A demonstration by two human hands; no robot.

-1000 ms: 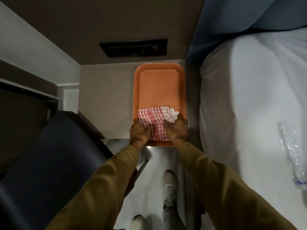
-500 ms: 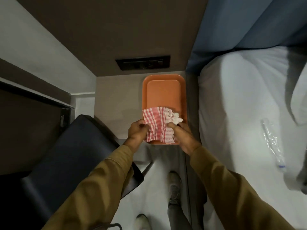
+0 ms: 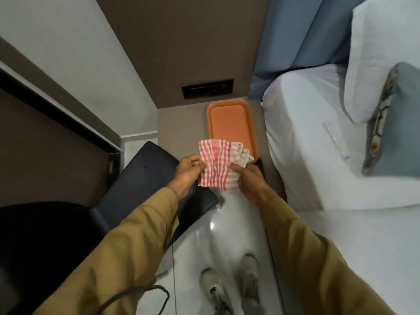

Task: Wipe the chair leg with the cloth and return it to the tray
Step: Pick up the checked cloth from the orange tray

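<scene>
Chair, dark padded seat (image 3: pixel 145 185), lower left of frame. Left hand (image 3: pixel 188 167) and right hand (image 3: pixel 248 180) pinch opposite sides of red-white checked cloth (image 3: pixel 218 168), centre frame, long axis running up-down, w/ crumpled white end toward upper right, overlapping near edge of orange rectangular plastic tray (image 3: pixel 229 123). White bed (image 3: pixel 318 144) at right. No legible writing.

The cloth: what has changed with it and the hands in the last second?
Both hands, left hand and right hand, lifted the checked cloth off the orange tray and drew it back toward the person. Their grip on its two sides is unchanged. The tray stayed in place on the side table.
</scene>
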